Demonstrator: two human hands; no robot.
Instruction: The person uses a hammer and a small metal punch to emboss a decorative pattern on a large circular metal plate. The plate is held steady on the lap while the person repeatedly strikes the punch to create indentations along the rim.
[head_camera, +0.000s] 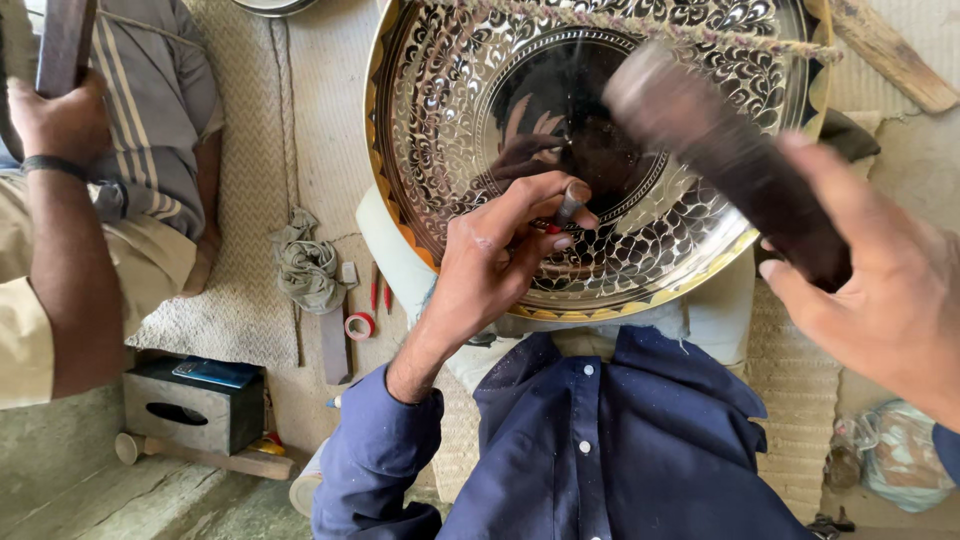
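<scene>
Brass tray: one large round tray (470, 130), shiny, engraved all over with leaf-like patterns, scalloped gold rim; it leans on the person's lap, face up toward the camera.
Left hand: the left hand (497, 262) is pinched shut on a short dark punch (571, 203), tip set on the tray's lower middle.
Right hand: the right hand (880, 290) is clamped around a dark mallet (725, 150), raised over the tray and blurred.
Handling: the tray looks stiff and fairly heavy, thin-walled metal — likely slippery on its polished face and easy to dent or scratch; best held by the rim, not the engraved face. The punch is small and rigid, gripped near its top between fingertips.
Count: one tray, one punch, one mallet, two hands of the worker.
Neighbour: another person sits at left, one hand (60, 115) closed on a dark wooden handle.
Floor: woven mat (250, 290) with one crumpled grey rag (308, 268), one red tape roll (359, 325), one small dark box (193, 408) — a blue flat thing lies on top of it.
</scene>
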